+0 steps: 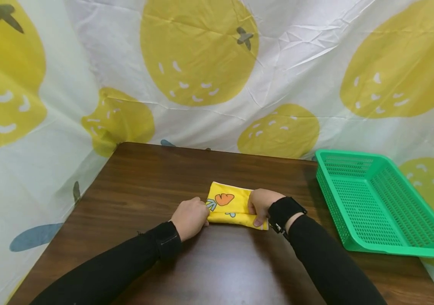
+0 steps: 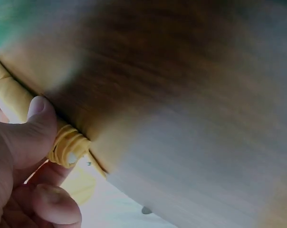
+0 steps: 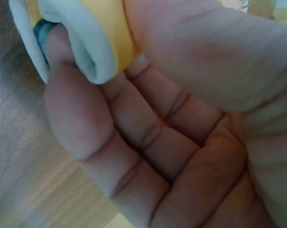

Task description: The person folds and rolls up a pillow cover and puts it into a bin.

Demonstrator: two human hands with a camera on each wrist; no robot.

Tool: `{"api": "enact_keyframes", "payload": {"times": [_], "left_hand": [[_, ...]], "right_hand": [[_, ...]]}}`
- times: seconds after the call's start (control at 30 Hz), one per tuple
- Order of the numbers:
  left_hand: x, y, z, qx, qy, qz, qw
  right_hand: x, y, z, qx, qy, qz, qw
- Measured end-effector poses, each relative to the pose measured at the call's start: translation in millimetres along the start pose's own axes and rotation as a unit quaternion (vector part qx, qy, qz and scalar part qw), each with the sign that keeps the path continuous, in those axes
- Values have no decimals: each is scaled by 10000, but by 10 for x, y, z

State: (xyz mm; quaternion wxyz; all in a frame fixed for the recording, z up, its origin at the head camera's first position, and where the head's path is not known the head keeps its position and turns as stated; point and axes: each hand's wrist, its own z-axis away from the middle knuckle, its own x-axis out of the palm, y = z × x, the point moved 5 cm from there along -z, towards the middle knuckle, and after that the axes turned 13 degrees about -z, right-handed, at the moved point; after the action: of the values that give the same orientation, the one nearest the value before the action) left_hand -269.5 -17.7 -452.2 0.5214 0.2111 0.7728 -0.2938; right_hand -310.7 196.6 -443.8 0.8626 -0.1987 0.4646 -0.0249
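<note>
A yellow cloth (image 1: 232,199) printed with an orange carrot lies on the brown table, its near edge rolled into a flat tube. My left hand (image 1: 190,216) pinches the left end of the roll. In the left wrist view, the thumb presses on top of the layered yellow roll (image 2: 69,146), with the fingers curled beneath. At the right end, my right hand (image 1: 264,205) grips the roll between thumb and fingers. The right wrist view shows the folded end with its white edging (image 3: 89,52), a fingertip tucked into the fold.
A green plastic basket (image 1: 333,201) with slotted walls stands to the right on the table (image 1: 144,178). White sheeting (image 1: 98,51) with large yellow fruit prints hangs behind and beside the table.
</note>
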Motion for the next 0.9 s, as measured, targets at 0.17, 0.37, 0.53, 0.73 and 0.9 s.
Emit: {"api": "enact_keyframes", "payload": {"times": [0.17, 0.37, 0.53, 0.73, 0.9], "left_hand": [[66, -12, -95, 183, -286, 24, 9994], [143, -73, -280, 399, -1026, 307, 9934], [230, -125, -489, 562, -1799, 172, 9819], [362, -150, -797, 511, -3470, -36, 9365], [583, -183, -1061, 566, -4274, -557, 9006]], "right_hand": [[-2, 76, 23, -104, 183, -183, 9996], [9, 108, 93, -397, 446, -131, 9981], [21, 120, 127, -443, 635, -31, 9970], [32, 156, 205, -452, 1123, -164, 9925], [91, 126, 330, -766, 1784, -234, 9807]]}}
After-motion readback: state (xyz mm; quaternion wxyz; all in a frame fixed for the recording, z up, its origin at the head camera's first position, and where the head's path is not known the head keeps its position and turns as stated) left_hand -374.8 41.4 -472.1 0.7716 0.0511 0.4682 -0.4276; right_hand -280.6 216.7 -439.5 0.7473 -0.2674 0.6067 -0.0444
